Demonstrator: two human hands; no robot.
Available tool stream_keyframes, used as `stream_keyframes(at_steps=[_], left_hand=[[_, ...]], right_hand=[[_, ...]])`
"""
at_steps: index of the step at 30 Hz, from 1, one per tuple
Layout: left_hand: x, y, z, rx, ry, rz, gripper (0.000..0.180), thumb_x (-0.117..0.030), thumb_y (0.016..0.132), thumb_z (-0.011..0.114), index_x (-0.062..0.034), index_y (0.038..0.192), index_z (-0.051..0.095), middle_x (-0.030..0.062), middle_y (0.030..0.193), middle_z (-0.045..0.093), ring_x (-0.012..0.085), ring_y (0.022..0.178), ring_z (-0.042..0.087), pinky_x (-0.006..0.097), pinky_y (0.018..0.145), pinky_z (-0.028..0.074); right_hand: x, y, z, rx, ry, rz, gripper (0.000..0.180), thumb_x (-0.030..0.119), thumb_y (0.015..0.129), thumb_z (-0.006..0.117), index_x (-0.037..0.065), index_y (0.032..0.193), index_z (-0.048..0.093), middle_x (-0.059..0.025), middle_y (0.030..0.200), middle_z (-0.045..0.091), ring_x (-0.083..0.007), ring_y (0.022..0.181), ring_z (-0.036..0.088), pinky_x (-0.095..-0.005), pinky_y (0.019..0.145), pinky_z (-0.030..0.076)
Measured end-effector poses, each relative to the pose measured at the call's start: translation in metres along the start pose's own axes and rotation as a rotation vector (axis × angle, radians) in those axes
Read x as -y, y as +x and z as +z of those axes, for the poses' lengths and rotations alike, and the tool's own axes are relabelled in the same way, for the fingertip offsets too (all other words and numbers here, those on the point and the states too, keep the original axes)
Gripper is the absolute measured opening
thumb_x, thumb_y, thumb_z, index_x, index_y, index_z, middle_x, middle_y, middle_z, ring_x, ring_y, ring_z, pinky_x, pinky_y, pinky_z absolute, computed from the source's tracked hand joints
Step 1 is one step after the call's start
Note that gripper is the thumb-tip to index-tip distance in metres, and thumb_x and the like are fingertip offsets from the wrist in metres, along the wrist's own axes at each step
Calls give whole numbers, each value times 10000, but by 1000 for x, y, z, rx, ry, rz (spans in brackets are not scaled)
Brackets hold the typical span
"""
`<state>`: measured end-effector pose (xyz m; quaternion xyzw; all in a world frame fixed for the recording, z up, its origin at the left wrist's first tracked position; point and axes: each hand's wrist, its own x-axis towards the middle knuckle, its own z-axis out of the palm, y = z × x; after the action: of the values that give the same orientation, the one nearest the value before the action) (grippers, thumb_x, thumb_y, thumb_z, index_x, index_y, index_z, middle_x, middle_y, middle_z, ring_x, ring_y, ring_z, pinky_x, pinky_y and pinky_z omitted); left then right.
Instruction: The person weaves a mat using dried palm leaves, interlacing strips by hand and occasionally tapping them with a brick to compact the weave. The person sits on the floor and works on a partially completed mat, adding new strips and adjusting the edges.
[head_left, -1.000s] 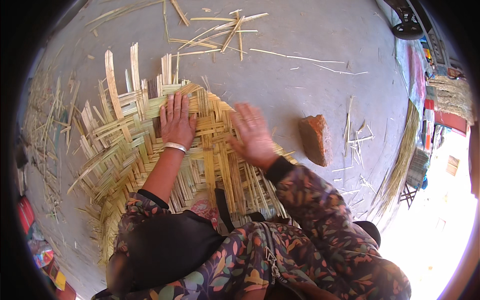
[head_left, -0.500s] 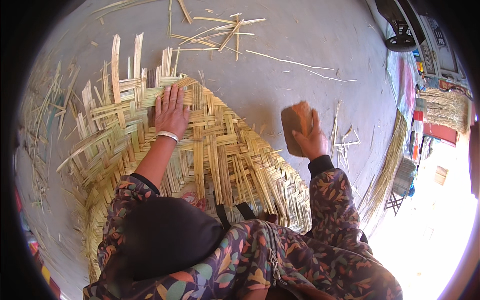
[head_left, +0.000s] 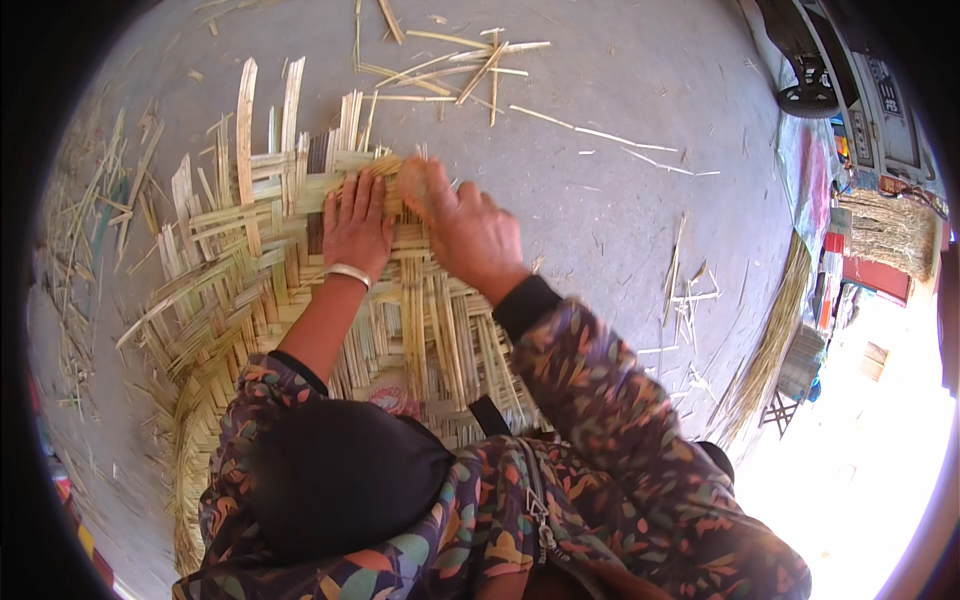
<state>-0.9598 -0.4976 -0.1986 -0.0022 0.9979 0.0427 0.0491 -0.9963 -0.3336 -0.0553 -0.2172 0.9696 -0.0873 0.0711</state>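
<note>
A large mat of split straw-coloured strips [head_left: 425, 310] lies below me, its woven right edge folded and its far left side ending in loose strip ends. My left hand [head_left: 358, 228] presses flat on the far part of the weave, fingers stretched out and pointing away, with a pale bracelet at the wrist. Just right of those fingers, my right hand [head_left: 474, 232] grips a reddish-brown brick [head_left: 411, 184] against the mat's far edge. The hand hides most of the brick and the weave under it; motion blurs both a little.
Loose strips [head_left: 480, 70] lie scattered on the grey floor [head_left: 600, 220] beyond the mat. More scraps [head_left: 85, 240] cover the far left. On the right stand a long bundle of thin stalks [head_left: 770, 335] and a vehicle with a black wheel [head_left: 808, 100].
My right hand has swung left with the brick, from above the floor on the right to the mat's far edge beside my left hand. The left hand still presses the weave.
</note>
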Motion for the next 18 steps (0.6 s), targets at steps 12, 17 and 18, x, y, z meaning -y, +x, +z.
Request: stream_keyframes(at_steps=[12,17,18], left_hand=[[1,-3,5,-40,-105,6,647,-396,1009,449,-136,1580,292,25,1675,183,213,1545,141,476,1244,102],[1,-2,6,-13,-98,-2,643,-397,1004,451,-136,1575,308,19,1673,187,210,1539,155,473,1245,100],[2,-2,7,-12,-78,15,630,-380,1008,437,-122,1569,310,37,1668,195,238,1531,175,490,1239,119]], right_hand=[[9,42,-65,-309,85,-2,859,288,797,754,159,1526,319,-208,1052,639,-391,906,692,-503,731,579],[13,73,0,39,-8,73,889,322,811,715,167,1549,246,-229,1069,624,-401,963,682,-517,802,557],[5,71,6,109,-18,137,896,331,813,709,170,1554,231,-235,1090,623,-409,980,678,-521,823,550]])
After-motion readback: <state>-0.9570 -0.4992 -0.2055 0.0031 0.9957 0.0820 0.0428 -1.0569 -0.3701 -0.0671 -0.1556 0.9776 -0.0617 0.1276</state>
